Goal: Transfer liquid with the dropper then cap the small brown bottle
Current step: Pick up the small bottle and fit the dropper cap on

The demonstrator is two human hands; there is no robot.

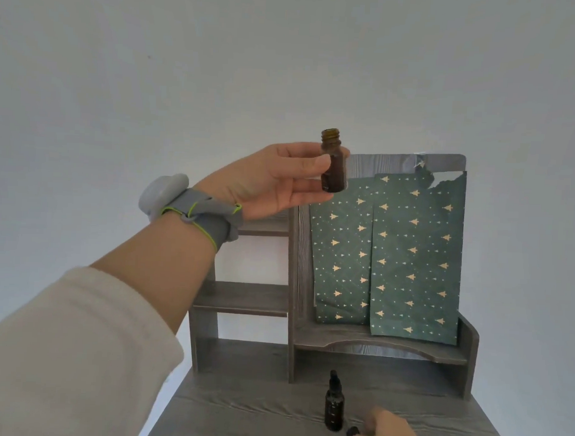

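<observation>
Pinching the small brown bottle between the thumb and curled fingers, the left hand held it upright and well above the desk, and we saw its threaded mouth uncapped. The palm faced us. Behind it a grey wrist strap with a green cord circled the wrist, and the outstretched forearm ran back into a cream sleeve. Low at the frame's edge, the right hand lay on the desk with its fingertips at a small black cap. It was blurred, so we could not tell whether it gripped the cap or only touched it.

We counted two bottles, one loose cap and two sheets of green paper printed with gold trees. The second was a dark dropper bottle, standing upright on the desk just beside the cap with its black dropper top on. Both glasses were too dark for us to judge any liquid inside. The sheets leaned in the right bay of a grey wooden shelf unit.
</observation>
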